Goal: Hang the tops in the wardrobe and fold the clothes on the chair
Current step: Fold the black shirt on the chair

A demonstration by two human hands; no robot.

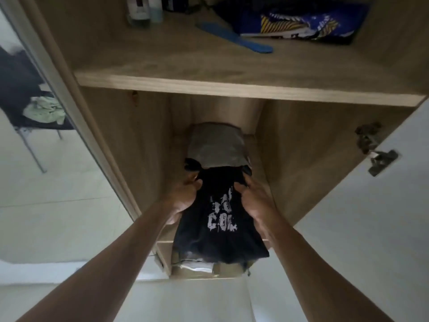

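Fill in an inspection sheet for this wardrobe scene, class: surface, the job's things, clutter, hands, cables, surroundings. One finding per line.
Surface: wooden wardrobe shelf above a lower compartment.
Job's things: black printed top held over a grey folded garment; more folded clothes lie beneath it.
Clutter: blue flat object, blue and yellow patterned item and bottles on the upper shelf.
Hands: left hand and right hand both grip the black top at its sides.
Cables: nothing seen.
Surroundings: chair with a pale green garment at left; open door with hinge at right.
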